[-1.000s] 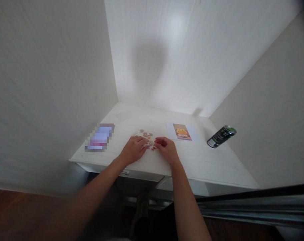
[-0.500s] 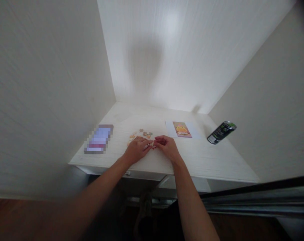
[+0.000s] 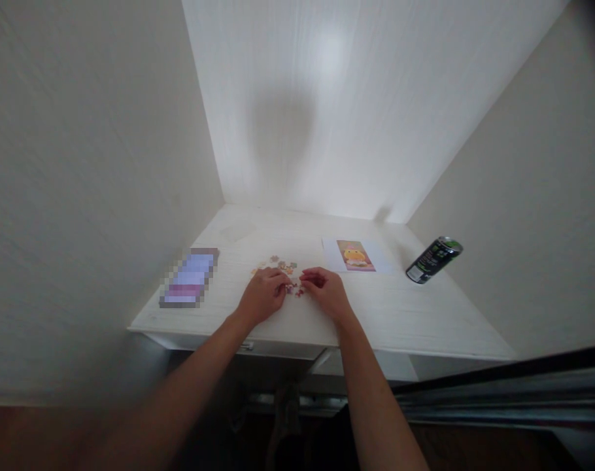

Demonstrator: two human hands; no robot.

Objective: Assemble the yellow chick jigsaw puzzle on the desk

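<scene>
Small reddish puzzle pieces [image 3: 298, 292] lie on the white tabletop between my two hands. My left hand [image 3: 264, 294] is closed, its fingertips pinched on a puzzle piece at the left side of this cluster. My right hand [image 3: 327, 292] is on the other side, thumb and forefinger brought together at the cluster's right edge; whatever is between them is too small to make out. Several loose puzzle pieces [image 3: 286, 267], orange and greyish, are scattered just beyond my left hand, which partly hides them.
A sheet with a printed picture of a yellow figure [image 3: 356, 256] lies beyond my right hand. Farther right stands a black drink can [image 3: 433, 260]. A blurred-out phone-like device [image 3: 190, 278] rests at the left. White panels enclose the table [image 3: 400, 314] at back and sides.
My hands have drawn slightly apart, and more of the reddish pieces between them shows. The left hand has shifted a little to the left. The view has tilted slightly.
</scene>
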